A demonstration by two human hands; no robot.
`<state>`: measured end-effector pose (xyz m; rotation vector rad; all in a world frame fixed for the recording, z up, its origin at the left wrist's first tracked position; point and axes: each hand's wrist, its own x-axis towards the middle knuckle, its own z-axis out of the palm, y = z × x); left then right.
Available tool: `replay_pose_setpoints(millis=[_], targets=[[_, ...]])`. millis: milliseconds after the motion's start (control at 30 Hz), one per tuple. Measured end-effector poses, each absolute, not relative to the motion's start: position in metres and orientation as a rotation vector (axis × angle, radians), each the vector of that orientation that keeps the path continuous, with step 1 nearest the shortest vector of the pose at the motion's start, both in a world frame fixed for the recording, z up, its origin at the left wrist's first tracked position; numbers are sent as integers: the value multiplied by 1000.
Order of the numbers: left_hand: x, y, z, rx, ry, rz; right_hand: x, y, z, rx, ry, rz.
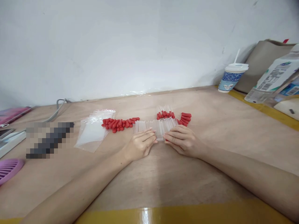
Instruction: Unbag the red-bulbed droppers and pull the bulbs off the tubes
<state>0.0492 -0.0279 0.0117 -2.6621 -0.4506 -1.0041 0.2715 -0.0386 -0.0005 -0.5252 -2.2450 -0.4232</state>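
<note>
Both hands meet low over a row of thin clear tubes (pixel 142 125) lying side by side on the table. My left hand (pixel 142 143) is closed, its fingertips pinching one end of a clear tube (pixel 160 140) that runs crosswise between the hands. At the tube's other end, my right hand (pixel 182 141) is closed too, with a bit of a red rubber bulb showing at its fingertips. Loose red rubber bulbs (pixel 116 123) are piled left of the tubes. Behind the row, more tubes wear red bulbs (pixel 165 114), and further red bulbs (pixel 185 117) rest beside my right hand.
Clear zip bags (pixel 93 132) lie to the left, near a blurred dark object (pixel 53 140), a grey cable (pixel 54 113) and a pink slotted item (pixel 10 169). At right stand a paper cup (pixel 232 77) with a straw and a plastic bottle (pixel 268 81). Yellow tape (pixel 187 214) edges the table.
</note>
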Motion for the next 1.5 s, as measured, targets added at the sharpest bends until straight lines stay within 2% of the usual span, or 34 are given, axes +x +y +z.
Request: replay_pose_setpoints(millis=[700,833,1033,1233,1367,1500], targets=[[41,-32,9,-2640,-471,-1057,285,-46,6,-440,-2277,-583],[32,-25,11,-2534,-624,-1156,302,-38,5,-623,-2140,-639],[31,-12,16,-2383,-972,-1224,334,-3,1,-1076,-1691,-309],[33,-6,14,-2371,-922,-1227,354,26,-8,-1429,-1430,63],[32,-5,11,-2390,-771,-1167,357,36,-14,-1423,-1242,402],[33,-6,9,-2449,-696,-1078,356,39,-17,-1323,-1218,549]])
